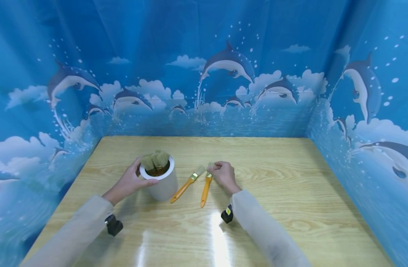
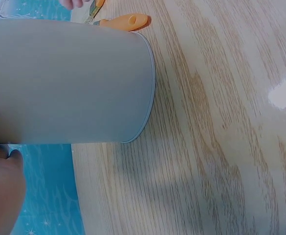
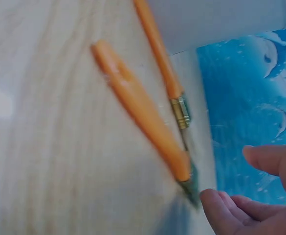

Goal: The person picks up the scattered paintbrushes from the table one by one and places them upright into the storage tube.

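My left hand [image 1: 127, 182] holds a white cylindrical pot [image 1: 163, 188] at its upper part, thumb over the near rim and fingers round the far left side. Brush bristles [image 1: 156, 160] stick up out of the pot. Two paintbrushes with orange handles lie right of it: a left one [image 1: 184, 191] beside the pot and a right one [image 1: 206, 190]. My right hand [image 1: 224, 175] is at the bristle end of the right paintbrush. In the right wrist view, thumb and fingers stand apart, with fingertips [image 3: 212, 200] beside that brush's tip and nothing between them.
The wood-grain table [image 1: 290, 207] reflects bright light near its front. A blue curtain [image 1: 150, 44] printed with dolphins hangs behind it and along both sides. A small black device [image 1: 113, 225] sits on the left wrist, another [image 1: 227, 214] on the right.
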Demonstrator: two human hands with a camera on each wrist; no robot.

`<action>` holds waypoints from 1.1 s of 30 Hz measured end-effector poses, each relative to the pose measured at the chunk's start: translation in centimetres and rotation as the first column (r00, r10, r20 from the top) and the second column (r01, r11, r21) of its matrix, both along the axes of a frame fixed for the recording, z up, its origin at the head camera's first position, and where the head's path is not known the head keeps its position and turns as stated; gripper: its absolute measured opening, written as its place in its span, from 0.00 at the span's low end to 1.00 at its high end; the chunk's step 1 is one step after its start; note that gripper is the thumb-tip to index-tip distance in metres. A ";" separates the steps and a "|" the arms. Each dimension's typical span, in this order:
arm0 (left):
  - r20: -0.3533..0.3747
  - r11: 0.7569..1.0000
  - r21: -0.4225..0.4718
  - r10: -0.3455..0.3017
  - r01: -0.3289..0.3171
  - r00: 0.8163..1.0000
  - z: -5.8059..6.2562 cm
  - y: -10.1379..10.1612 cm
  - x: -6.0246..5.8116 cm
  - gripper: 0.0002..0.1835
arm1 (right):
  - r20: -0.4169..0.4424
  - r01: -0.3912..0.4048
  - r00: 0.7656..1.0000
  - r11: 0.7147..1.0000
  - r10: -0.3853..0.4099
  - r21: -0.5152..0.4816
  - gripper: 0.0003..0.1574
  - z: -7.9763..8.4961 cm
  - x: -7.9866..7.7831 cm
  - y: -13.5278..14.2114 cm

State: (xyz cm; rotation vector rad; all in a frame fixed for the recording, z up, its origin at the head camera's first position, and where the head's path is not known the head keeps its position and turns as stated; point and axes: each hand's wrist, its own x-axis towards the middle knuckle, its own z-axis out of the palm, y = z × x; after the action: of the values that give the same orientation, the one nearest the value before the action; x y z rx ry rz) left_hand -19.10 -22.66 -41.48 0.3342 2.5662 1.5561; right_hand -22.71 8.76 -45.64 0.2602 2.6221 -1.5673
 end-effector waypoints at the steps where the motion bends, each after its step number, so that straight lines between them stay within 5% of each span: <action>1: 0.001 1.000 0.001 0.000 0.000 1.000 0.0 0.0 0.0 0.50 | 0.002 0.003 1.000 1.000 -0.003 0.008 0.31 -0.3 0.0 0.0; 19: 0.012 1.000 -0.012 -0.001 0.001 1.000 -0.1 0.1 0.0 0.51 | -0.118 -0.022 0.992 0.969 0.052 0.246 0.11 -2.6 -0.1 -1.0; 25: 0.016 1.000 -0.020 0.003 -0.002 1.000 0.0 0.1 0.1 0.52 | -0.023 -0.022 0.999 0.972 0.028 0.233 0.19 -2.3 -0.1 -0.9; 30: 0.010 1.000 -0.020 0.001 -0.001 1.000 -0.1 0.1 0.1 0.51 | 0.008 -0.024 1.000 0.983 0.023 0.180 0.03 -1.8 0.1 -0.7; 33: 0.010 1.000 -0.009 -0.004 0.004 1.000 -0.1 0.1 0.0 0.51 | 0.004 -0.021 1.000 0.989 0.021 0.149 0.08 -1.7 0.1 -0.4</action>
State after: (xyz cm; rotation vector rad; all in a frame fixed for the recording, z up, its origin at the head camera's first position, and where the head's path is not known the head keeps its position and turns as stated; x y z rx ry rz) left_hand -19.11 -22.59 -41.58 0.3294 2.5624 1.5402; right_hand -22.61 8.33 -47.30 0.2430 2.7341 -1.3654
